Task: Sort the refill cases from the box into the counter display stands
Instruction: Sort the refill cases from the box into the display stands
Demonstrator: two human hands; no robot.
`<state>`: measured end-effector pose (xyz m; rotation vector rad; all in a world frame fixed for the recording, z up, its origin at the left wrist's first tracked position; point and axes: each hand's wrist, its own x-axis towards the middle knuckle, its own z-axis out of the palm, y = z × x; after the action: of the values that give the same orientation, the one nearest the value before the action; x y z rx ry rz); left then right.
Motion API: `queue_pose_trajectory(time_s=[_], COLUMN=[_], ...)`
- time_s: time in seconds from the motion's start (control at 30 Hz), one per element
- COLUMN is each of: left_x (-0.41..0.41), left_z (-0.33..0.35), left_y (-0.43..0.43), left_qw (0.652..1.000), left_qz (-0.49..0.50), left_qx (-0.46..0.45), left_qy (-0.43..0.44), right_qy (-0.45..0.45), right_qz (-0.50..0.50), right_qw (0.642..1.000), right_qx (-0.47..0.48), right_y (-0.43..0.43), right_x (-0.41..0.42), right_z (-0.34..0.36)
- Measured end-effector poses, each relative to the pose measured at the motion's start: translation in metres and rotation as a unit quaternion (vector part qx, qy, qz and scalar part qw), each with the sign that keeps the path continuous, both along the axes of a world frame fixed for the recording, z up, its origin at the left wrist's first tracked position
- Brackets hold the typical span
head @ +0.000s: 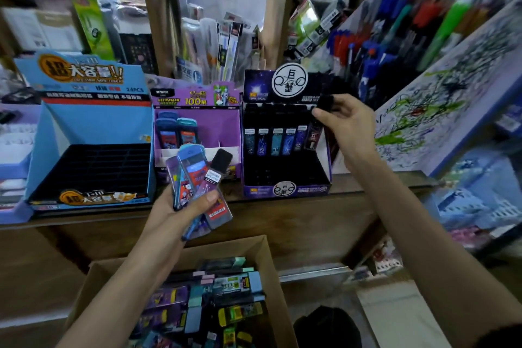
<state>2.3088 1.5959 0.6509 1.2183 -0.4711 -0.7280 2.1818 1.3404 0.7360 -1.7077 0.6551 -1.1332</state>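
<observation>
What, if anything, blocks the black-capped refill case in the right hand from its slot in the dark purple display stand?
Nothing visible. The right hand pinches the black-capped refill case at the right end of the back row in the dark purple cardboard display stand, beside the upright cases standing there.

My left hand (180, 206) holds blue and purple plastic refill cases (195, 172); my right hand (350, 121), a slim case (324, 102) that looks black. Sky-blue cardboard stand (93, 124), purple cardboard stand (223, 127) and black-and-violet cardboard stand (285, 191).
</observation>
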Motion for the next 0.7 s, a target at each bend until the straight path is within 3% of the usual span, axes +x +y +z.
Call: queue_pose_trajectory(time_s=[0.27, 0.57, 0.7], left_x=[-0.005, -0.01, -0.012], left_z=[-0.001, 0.001, 0.003], left_y=[-0.009, -0.014, -0.015], left_qw=[1.0, 1.0, 1.0], left_qz=[-0.007, -0.008, -0.008], left_qx=[0.0, 0.01, 0.013], left_qy=[-0.003, -0.003, 0.003], right_qy=[0.141, 0.17, 0.228], right_qz=[0.092, 0.091, 0.004], right_qw=[0.984, 0.979, 0.939], right_qx=[-0.063, -0.071, -0.258], right_y=[-0.032, -0.03, -0.025], right_x=[0.012, 0.011, 0.012], right_z=[-0.011, -0.025, -0.036])
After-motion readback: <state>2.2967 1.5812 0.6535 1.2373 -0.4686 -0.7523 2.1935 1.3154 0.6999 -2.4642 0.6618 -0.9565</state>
